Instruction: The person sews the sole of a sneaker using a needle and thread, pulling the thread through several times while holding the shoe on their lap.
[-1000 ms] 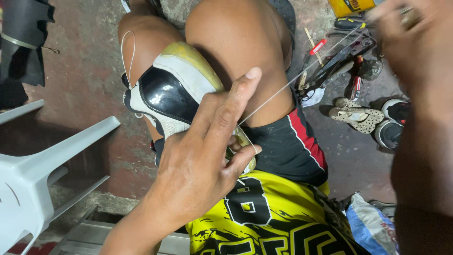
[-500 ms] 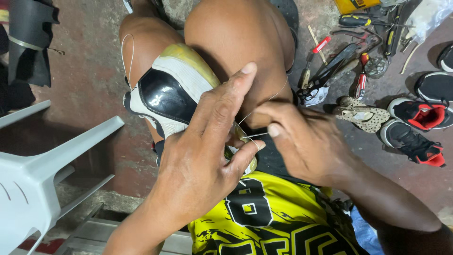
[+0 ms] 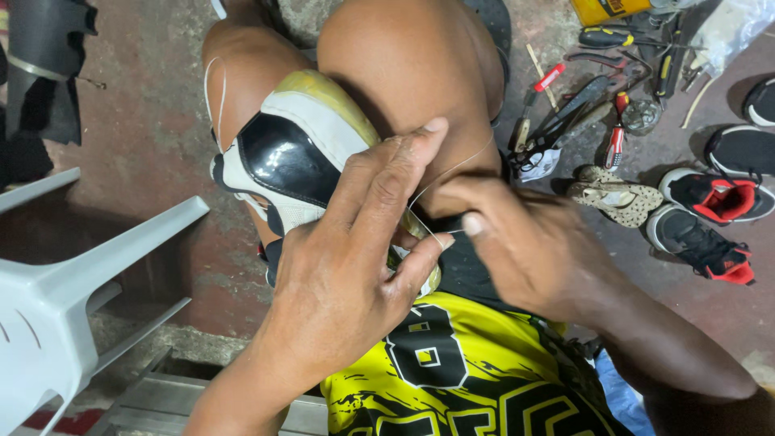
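A black and white sneaker (image 3: 286, 157) with a yellowed sole is wedged between my bare knees. My left hand (image 3: 355, 266) wraps over its heel end, thumb against the sole edge, fingers pointing up. My right hand (image 3: 517, 246) is close beside it, fingertips pinched on a thin white thread (image 3: 452, 169) that runs from the shoe's sole edge. Whether a needle sits in those fingers is hidden. More thread loops over my left knee (image 3: 214, 89).
A white plastic chair (image 3: 73, 282) stands at the left. Tools (image 3: 593, 89) lie scattered on the concrete floor at upper right, beside a worn sandal (image 3: 617, 198) and black and red sneakers (image 3: 710, 218). Dark material (image 3: 44, 73) hangs at upper left.
My right hand came down from the upper right, where it held the thread pulled taut, and now pinches the thread close to the shoe. My left hand has kept its hold.
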